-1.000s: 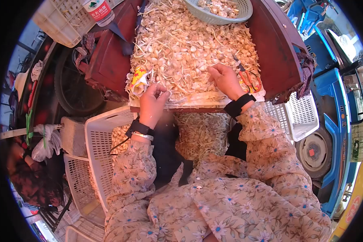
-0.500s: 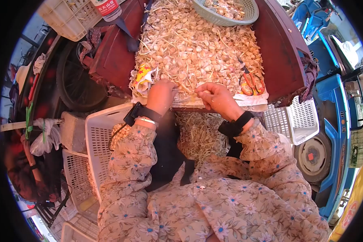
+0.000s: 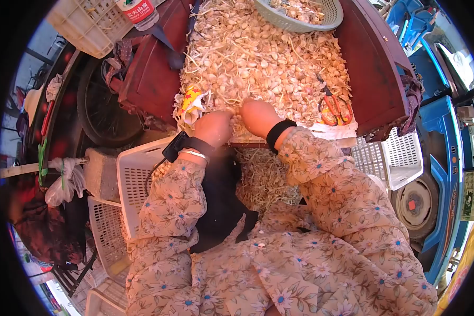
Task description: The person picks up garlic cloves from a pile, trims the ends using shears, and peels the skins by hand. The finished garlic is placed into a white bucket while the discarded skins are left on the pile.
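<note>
A thick layer of garlic cloves and dry skins covers the dark red tray. At its near edge my left hand is closed, with its fingertips curled inward; what they hold is too small to name. Close beside it, my right hand is closed over the cloves, its fingertips mostly hidden behind the hand. Orange-handled scissors lie on the garlic to the right. A yellow and red wrapper sits left of my hands.
A grey-green colander holds cloves at the back. White crates stand at the left, another at the right. A bottle is at upper left. Stalks and skins lie below the tray. A blue vehicle stands far right.
My right hand has moved left, from apart to close beside my left hand, and its fingers have turned out of sight. At the left, another person's bare forearm no longer shows.
</note>
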`<state>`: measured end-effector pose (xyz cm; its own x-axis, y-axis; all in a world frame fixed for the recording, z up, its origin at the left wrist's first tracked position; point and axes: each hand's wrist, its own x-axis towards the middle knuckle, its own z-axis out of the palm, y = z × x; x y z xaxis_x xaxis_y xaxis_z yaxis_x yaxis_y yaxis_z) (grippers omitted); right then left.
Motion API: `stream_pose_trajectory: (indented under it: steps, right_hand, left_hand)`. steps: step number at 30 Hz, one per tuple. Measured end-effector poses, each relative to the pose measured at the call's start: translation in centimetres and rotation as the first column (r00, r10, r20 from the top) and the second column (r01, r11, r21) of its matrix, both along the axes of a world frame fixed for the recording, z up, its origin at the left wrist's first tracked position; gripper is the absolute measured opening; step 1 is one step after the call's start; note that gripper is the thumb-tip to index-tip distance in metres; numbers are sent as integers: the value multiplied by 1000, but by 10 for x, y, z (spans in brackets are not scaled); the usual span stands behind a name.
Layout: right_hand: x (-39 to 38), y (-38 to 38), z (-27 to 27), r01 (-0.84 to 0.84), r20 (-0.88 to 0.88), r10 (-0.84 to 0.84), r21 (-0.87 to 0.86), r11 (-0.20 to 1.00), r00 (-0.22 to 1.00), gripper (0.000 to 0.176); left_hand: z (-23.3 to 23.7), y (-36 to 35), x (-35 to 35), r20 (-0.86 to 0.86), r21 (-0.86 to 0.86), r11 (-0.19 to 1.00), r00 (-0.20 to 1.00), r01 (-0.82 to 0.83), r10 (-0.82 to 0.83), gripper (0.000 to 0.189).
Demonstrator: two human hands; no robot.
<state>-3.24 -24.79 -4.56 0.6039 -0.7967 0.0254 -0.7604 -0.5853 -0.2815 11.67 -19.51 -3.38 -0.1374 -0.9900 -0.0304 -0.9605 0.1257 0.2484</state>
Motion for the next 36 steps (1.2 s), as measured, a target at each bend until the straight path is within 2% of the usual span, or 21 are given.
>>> stream_pose_trajectory:
  steps: [2, 4, 8, 11, 12, 15, 16, 19, 22, 25, 26, 28, 29, 32, 33, 35, 36]
  right_hand:
    - [-1, -3, 1, 29, -23, -29, 22, 999, 999, 14]
    - [-3, -6, -4, 70, 8, -70, 47, 996, 997, 13]
    - [-4, -7, -3, -2, 121, -1, 32, 999, 993, 12]
    - [1, -2, -10, 27, 116, -23, -29, 999, 993, 12]
    - [3, -2, -9, 32, 108, -28, -39, 999, 994, 12]
    - [1, 8, 0, 36, 137, -27, -61, 998, 990, 12]
    - [-1, 11, 4, 35, 153, -24, -69, 997, 988, 13]
    - [-6, 13, 5, -33, 178, 48, -84, 996, 983, 13]
    - [-8, 4, 0, -140, 141, 144, -40, 989, 979, 14]
    - [-3, -5, -9, -179, 59, 180, -13, 984, 982, 14]
    - [-4, -7, -12, -162, 33, 161, 19, 987, 986, 13]
    - [-4, -7, -2, -122, -19, 124, 83, 989, 992, 13]
    - [-6, -6, 2, -91, 73, 84, 103, 990, 994, 14]
    - [-21, -6, 10, -23, 289, -40, 210, 977, 956, 18]
    - [-25, -11, 9, -12, 406, -181, 429, 903, 895, 18]
    - [-35, -17, 7, -94, 490, -515, 782, 616, 703, 19]
    - [-39, -16, 21, -91, 470, -550, 811, 579, 690, 17]
  left_hand:
    - [7, -7, -8, 101, 65, 997, 994, -38, 31, 19]
    - [4, -8, -7, 39, -23, 1000, 999, -16, 17, 16]
    - [7, 0, -8, -76, -143, 988, 996, -51, 40, 16]
    - [11, 8, -1, -292, -167, 975, 952, -145, 92, 18]
    - [12, 12, 2, -350, -180, 971, 933, -157, 86, 13]
    - [5, 16, 10, -634, -69, 965, 758, -252, 153, 9]
    - [4, 15, 12, -668, -65, 966, 730, -250, 144, 7]
    - [3, 8, 14, -658, -8, 943, 711, -334, 246, 11]
    - [10, -1, 1, -585, -181, 931, 796, -318, 159, 7]
    - [3, -14, -3, -453, -262, 951, 891, -163, 28, 4]
    - [-4, -22, 3, -336, -305, 952, 938, -23, -86, 8]
    - [-9, -28, 3, -187, -197, 979, 979, 44, -81, 12]
    - [-10, -31, 5, -109, -139, 988, 990, 70, -86, 13]
    - [-22, -38, 6, -94, -73, 997, 995, 10, -17, 11]
    - [-23, -39, 7, -113, -58, 998, 993, 16, -23, 11]
    - [-23, -41, 8, -151, -27, 999, 988, 40, -44, 10]
    - [-21, -39, 8, -133, -38, 998, 989, 55, -60, 12]
